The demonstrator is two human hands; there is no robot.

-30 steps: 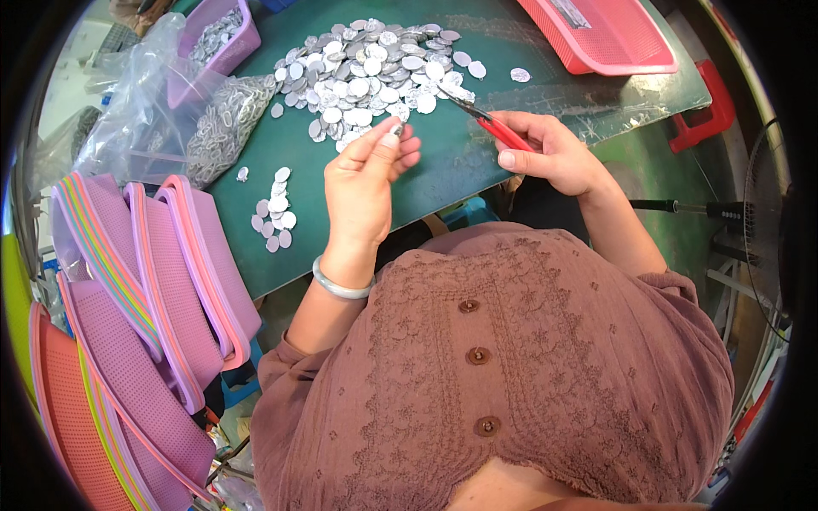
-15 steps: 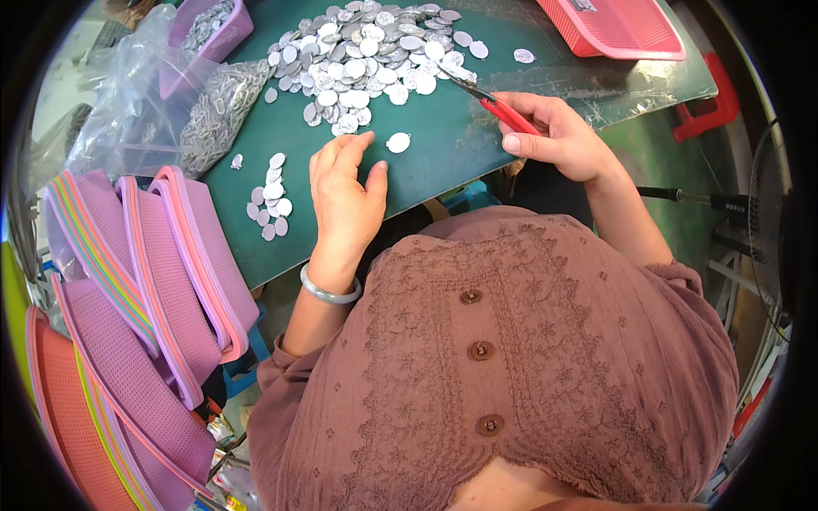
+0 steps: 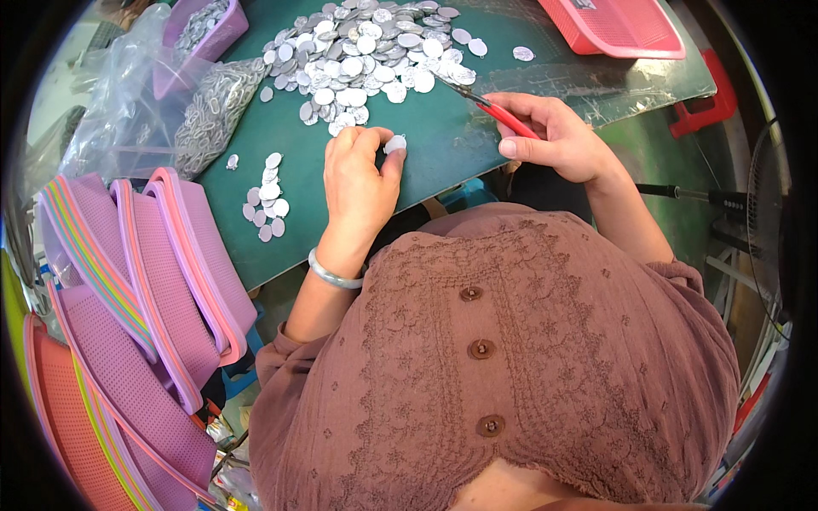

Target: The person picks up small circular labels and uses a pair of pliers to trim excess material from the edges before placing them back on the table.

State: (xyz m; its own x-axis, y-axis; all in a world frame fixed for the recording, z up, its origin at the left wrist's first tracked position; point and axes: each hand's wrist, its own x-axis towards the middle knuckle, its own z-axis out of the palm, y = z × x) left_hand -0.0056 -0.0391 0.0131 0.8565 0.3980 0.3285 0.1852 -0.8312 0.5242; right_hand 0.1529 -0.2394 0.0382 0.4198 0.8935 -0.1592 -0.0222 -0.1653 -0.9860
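My left hand is closed over the green table, thumb and forefinger pinching a small oval silver tag. In my right hand is a pair of red-handled pliers, its dark jaws pointing up and left toward the pile. A big heap of silver oval tags lies on the table beyond both hands. Left of my left hand is a smaller group of tags, some overlapping. One lone tag lies between that group and a clear plastic bag.
The clear bag holds many metal links. Behind it stands a purple basket with metal pieces. Stacked purple and pink baskets crowd the left. A pink tray sits far right, near a red stool.
My left hand has moved slightly right and its fingers have closed on the tag that was lying on the table. The right hand and pliers have barely moved.
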